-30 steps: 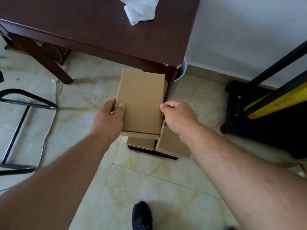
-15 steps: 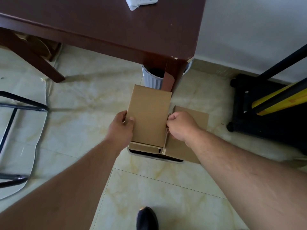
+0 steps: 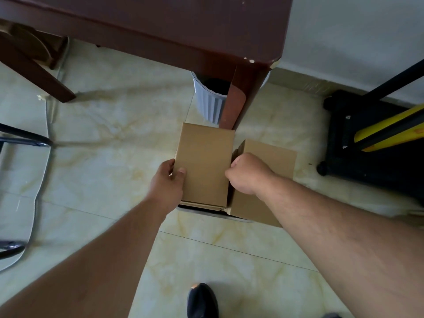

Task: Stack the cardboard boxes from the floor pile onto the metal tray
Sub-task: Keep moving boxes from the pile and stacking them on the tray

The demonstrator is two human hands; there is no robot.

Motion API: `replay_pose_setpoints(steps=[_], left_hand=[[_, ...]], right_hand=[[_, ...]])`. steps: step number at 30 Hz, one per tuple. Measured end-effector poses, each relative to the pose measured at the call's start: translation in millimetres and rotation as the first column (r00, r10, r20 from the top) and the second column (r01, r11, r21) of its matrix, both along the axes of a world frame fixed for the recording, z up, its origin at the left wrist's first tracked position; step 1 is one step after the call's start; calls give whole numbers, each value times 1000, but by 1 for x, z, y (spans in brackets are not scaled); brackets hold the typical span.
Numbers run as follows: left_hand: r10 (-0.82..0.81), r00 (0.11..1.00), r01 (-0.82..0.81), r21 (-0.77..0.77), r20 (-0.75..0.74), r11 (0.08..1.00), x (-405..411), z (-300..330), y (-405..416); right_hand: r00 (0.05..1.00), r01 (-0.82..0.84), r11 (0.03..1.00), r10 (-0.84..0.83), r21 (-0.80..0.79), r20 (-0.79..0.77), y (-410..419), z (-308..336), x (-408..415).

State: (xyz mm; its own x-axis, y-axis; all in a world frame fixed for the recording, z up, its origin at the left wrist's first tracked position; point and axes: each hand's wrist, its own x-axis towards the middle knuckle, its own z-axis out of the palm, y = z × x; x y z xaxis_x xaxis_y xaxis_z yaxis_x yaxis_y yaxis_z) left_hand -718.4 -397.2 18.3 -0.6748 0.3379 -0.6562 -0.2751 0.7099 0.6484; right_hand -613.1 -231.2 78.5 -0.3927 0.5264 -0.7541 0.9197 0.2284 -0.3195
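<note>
A brown cardboard box (image 3: 205, 161) lies flat on top of another box on the metal tray (image 3: 206, 212), whose grey front rim shows on the floor. My left hand (image 3: 168, 182) grips the box's left edge, thumb on top. My right hand (image 3: 246, 175) holds its right edge, fingers tucked between it and a second cardboard box (image 3: 273, 161) beside it on the tray. The tray's inside is mostly hidden by the boxes.
A dark wooden table (image 3: 172, 26) stands just beyond the tray, its leg (image 3: 238, 99) close to the box. A white ribbed bin (image 3: 210, 99) sits behind that leg. A black and yellow cart (image 3: 367, 138) is at right, a black metal frame (image 3: 23, 143) at left. My shoe (image 3: 202, 301) is below.
Both hands have lowered the box from the air down onto the stack on the tray. The second box at right has come into view.
</note>
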Motion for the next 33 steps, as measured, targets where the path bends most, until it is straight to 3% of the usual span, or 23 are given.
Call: replay_pose_setpoints(steps=[10,15,23,29,33], left_hand=[[-59,998,59,-30,-19,998,1,-5,-4],[-76,996,72,-81,-46,994,2,4,-5],[-75,941,58,-61,-330,996,29,51,13],[-227,891,219,-66,-394,973,98,81,43],[-383,864,375,-89,-325,923,162,93,61]], right_hand=[[1000,11,999,-11,-47,-11,-1,-4,5],[977,155,987,-158,-27,-142,8,8,19],[843,411,912,-378,4,-383,29,26,84],[811,496,868,-460,11,-361,34,28,167],[806,534,845,-520,-31,-283,36,31,232]])
